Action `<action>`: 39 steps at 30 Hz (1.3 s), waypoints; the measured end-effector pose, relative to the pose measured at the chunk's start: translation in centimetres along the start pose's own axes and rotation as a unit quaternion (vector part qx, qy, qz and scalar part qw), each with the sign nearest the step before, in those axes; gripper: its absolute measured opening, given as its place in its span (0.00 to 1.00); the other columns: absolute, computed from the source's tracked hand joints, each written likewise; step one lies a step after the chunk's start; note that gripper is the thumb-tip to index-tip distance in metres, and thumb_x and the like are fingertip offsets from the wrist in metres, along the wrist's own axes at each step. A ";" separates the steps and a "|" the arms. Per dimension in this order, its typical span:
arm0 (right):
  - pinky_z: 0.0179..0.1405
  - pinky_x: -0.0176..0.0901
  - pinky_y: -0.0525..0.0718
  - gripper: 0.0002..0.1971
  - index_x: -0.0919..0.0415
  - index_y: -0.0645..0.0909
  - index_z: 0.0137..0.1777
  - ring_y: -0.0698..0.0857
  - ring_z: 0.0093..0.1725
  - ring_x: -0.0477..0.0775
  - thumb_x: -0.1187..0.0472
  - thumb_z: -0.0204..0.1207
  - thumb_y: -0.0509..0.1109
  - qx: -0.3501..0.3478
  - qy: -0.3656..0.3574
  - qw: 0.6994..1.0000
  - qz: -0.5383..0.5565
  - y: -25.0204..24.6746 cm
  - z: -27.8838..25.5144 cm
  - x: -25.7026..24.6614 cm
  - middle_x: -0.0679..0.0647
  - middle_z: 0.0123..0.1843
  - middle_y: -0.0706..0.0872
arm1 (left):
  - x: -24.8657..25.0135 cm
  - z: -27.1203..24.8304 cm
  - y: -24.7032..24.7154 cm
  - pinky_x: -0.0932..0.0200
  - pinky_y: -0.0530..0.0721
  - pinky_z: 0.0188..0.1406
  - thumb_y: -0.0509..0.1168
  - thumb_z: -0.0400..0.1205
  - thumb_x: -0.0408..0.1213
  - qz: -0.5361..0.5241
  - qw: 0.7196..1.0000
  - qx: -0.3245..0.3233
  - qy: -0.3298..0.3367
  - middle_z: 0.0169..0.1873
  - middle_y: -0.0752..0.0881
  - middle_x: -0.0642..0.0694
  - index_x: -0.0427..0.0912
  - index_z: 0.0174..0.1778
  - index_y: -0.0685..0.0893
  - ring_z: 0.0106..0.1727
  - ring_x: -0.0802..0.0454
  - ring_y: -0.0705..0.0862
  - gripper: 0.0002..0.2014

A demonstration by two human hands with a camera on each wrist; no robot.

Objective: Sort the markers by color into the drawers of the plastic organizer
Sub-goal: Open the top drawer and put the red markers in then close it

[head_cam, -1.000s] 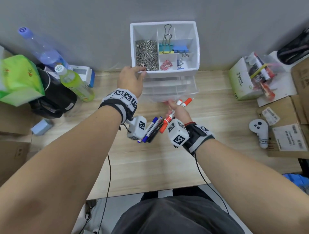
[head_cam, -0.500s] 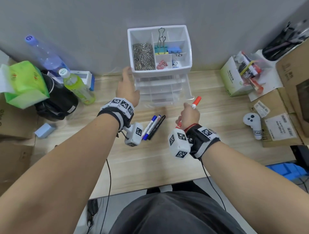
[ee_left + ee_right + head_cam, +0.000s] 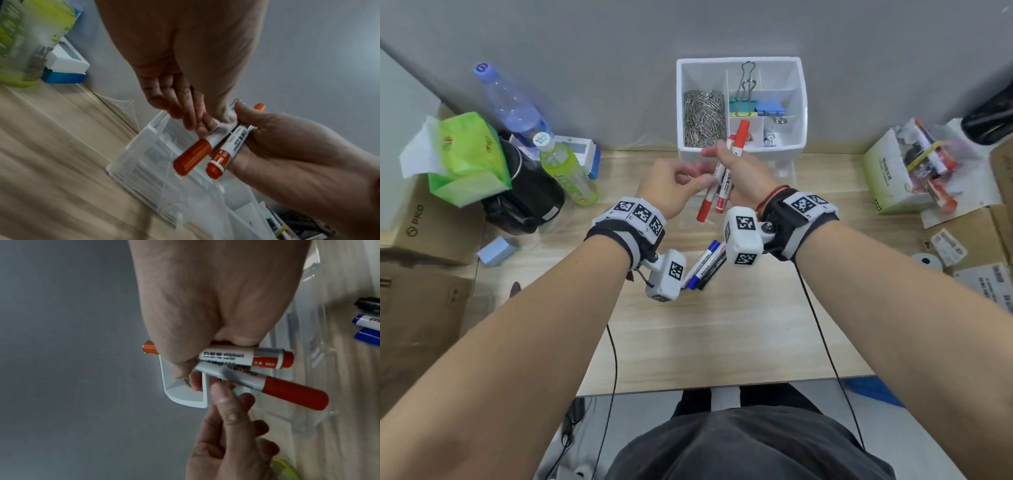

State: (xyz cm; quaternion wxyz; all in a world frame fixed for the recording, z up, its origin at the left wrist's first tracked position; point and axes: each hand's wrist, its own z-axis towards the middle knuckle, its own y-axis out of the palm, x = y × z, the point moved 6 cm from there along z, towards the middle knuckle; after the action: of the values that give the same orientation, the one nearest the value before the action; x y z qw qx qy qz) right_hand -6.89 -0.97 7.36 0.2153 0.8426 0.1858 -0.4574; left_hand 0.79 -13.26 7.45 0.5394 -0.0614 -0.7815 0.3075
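My right hand (image 3: 739, 171) grips two red markers (image 3: 727, 178) in front of the white plastic organizer (image 3: 803, 102), one cap up, one cap down. My left hand (image 3: 688, 181) pinches the white barrel of the lower red marker (image 3: 236, 378) with thumb and fingertips. In the left wrist view both red markers (image 3: 228, 149) hang over the clear drawers (image 3: 144, 162), which look closed. A blue marker (image 3: 703, 262) and a black marker (image 3: 714, 270) lie on the wooden table below my wrists.
The organizer's top tray holds paper clips (image 3: 703, 118) and binder clips. A green bottle (image 3: 568, 171), tissue pack (image 3: 465, 154) and black bag stand at the left. A box of pens (image 3: 893, 171) and cardboard boxes sit at the right.
My left hand left the organizer's side and came over to the red markers. My right hand lifted the markers higher, up in front of the organizer's top tray.
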 end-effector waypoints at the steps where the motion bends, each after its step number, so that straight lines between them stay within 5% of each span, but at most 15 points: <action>1: 0.49 0.56 0.88 0.17 0.61 0.83 0.54 0.87 0.51 0.60 0.50 0.89 0.58 -0.005 -0.002 1.000 0.005 0.3 0.3 0.2 0.62 0.53 0.87 | -0.2 0.0 0.2 0.52 0.87 0.52 0.78 0.72 0.53 0.002 1.000 -0.020 -0.006 0.39 0.91 0.53 0.49 0.53 0.89 0.45 0.57 0.89 0.17; 6: 0.46 0.47 0.90 0.23 0.67 0.80 0.69 0.86 0.48 0.56 0.50 0.89 0.56 -0.010 -0.017 1.000 -0.007 0.6 0.5 0.6 0.65 0.58 0.81 | 0.2 0.0 1.2 0.53 0.87 0.56 0.80 0.72 0.43 0.008 0.997 -0.074 -0.010 0.42 0.91 0.51 0.45 0.55 0.88 0.48 0.55 0.90 0.17; 9: 0.54 0.51 0.90 0.23 0.62 0.83 0.65 0.88 0.54 0.59 0.45 0.88 0.56 0.000 -0.012 0.999 -0.045 0.1 0.4 0.2 0.63 0.61 0.85 | 0.6 0.1 1.6 0.52 0.90 0.54 0.77 0.76 0.37 -0.043 0.995 -0.086 -0.023 0.41 0.91 0.45 0.43 0.49 0.88 0.44 0.52 0.91 0.08; 12: 0.64 0.54 0.83 0.28 0.54 0.86 0.60 0.86 0.57 0.53 0.37 0.86 0.52 0.039 -0.030 0.975 -0.219 -1.1 -0.3 -0.9 0.52 0.57 0.88 | 0.4 0.3 1.4 0.59 0.89 0.38 0.73 0.80 0.33 -0.132 0.986 -0.060 -0.076 0.36 0.90 0.45 0.34 0.54 0.85 0.29 0.59 0.87 0.10; 17: 0.33 0.38 0.71 0.27 0.56 0.82 0.44 0.76 0.23 0.34 0.34 0.83 0.54 0.066 -0.113 0.940 -0.316 -3.0 -0.6 -2.0 0.37 0.23 0.79 | 0.6 0.6 1.0 0.64 0.84 0.28 0.70 0.81 0.33 -0.176 0.978 -0.043 -0.104 0.37 0.86 0.44 0.33 0.54 0.85 0.25 0.57 0.84 0.08; 21: 0.26 0.35 0.81 0.06 0.60 0.82 0.55 0.82 0.25 0.44 0.65 0.85 0.64 -0.028 -0.103 0.945 -0.310 -2.8 -0.5 -1.4 0.57 0.41 0.88 | 0.6 0.6 1.3 0.63 0.86 0.27 0.72 0.81 0.34 -0.186 0.975 -0.047 -0.113 0.39 0.86 0.42 0.30 0.58 0.85 0.22 0.58 0.84 0.13; 24: 0.38 0.40 0.85 0.30 0.59 0.76 0.73 0.84 0.40 0.54 0.84 0.76 0.59 -0.103 -0.006 0.959 -0.262 -2.8 -0.7 0.4 0.60 0.53 0.85 | 0.5 0.3 1.4 0.64 0.87 0.28 0.73 0.80 0.34 -0.190 0.973 -0.048 -0.124 0.41 0.87 0.42 0.30 0.57 0.84 0.22 0.60 0.85 0.13; 27: 0.45 0.48 0.85 0.40 0.58 0.70 0.80 0.82 0.46 0.57 0.89 0.71 0.56 -0.119 0.068 0.973 -0.183 -2.7 -0.6 1.2 0.59 0.54 0.82 | 0.6 -0.2 1.6 0.66 0.87 0.27 0.73 0.80 0.30 -0.185 0.972 -0.065 -0.132 0.39 0.87 0.42 0.31 0.50 0.85 0.22 0.61 0.86 0.07; 29: 0.46 0.52 0.86 0.36 0.58 0.76 0.74 0.83 0.45 0.58 0.86 0.70 0.55 -0.122 0.105 0.980 -0.118 -2.5 -0.6 1.2 0.60 0.49 0.82 | 0.6 -0.5 1.9 0.64 0.89 0.31 0.73 0.79 0.30 -0.173 0.971 -0.092 -0.134 0.40 0.89 0.40 0.30 0.47 0.87 0.27 0.59 0.89 0.06; 32: 0.40 0.47 0.85 0.20 0.61 0.82 0.63 0.81 0.38 0.57 0.69 0.72 0.58 -0.122 0.145 0.981 -0.044 -1.8 -0.9 1.5 0.58 0.45 0.81 | 0.4 -0.9 2.5 0.58 0.92 0.41 0.75 0.78 0.31 -0.158 0.967 -0.140 -0.142 0.40 0.91 0.39 0.28 0.50 0.89 0.33 0.51 0.92 0.10; 35: 0.29 0.40 0.82 0.11 0.60 0.82 0.54 0.80 0.29 0.51 0.52 0.81 0.68 -0.060 0.111 0.982 -0.138 -1.6 -0.8 1.7 0.54 0.35 0.81 | 0.7 -1.4 3.0 0.54 0.92 0.49 0.74 0.79 0.32 -0.152 0.961 -0.189 -0.136 0.40 0.92 0.37 0.27 0.49 0.89 0.39 0.44 0.93 0.10; 39: 0.22 0.38 0.80 0.12 0.58 0.76 0.37 0.78 0.23 0.50 0.58 0.82 0.70 -0.049 0.094 0.970 -0.220 -1.0 0.1 2.2 0.55 0.27 0.78 | 0.3 -1.5 3.2 0.50 0.89 0.56 0.75 0.79 0.38 -0.128 0.957 -0.220 -0.141 0.45 0.92 0.32 0.24 0.51 0.89 0.45 0.39 0.92 0.17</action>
State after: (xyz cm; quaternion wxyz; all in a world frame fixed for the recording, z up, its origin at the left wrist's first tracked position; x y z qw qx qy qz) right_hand -6.32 0.05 5.30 0.1324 0.8087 0.4080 -0.4024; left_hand 1.25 -9.90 6.31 0.4318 -0.0339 -0.8992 0.0613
